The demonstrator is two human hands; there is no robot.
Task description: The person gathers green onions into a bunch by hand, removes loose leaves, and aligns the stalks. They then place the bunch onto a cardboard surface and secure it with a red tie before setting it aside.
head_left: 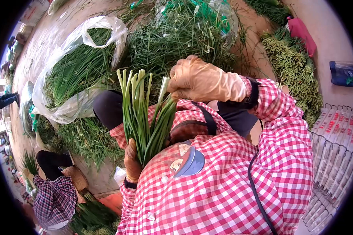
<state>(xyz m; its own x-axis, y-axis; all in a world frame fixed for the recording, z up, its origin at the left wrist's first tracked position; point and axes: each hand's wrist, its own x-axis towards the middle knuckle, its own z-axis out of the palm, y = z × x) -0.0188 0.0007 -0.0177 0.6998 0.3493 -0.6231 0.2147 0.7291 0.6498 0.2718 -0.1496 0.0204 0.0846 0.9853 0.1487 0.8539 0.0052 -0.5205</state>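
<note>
Left hand [132,158]: gloved, closed round the lower end of one bundle of green stalks [143,117], held upright before the chest. Right hand [202,80]: gloved, curled shut at the bundle's pale cut tips; whether it pinches a stalk cannot be told. Handling, as judged: a firm low grip and a light touch on top keep the stalks parallel and the ends level. Beyond the left hand: one open plastic bag [106,27] of greens. Beyond the right hand: one loose heap [176,43]. Below the left hand: one other person [55,199].
</note>
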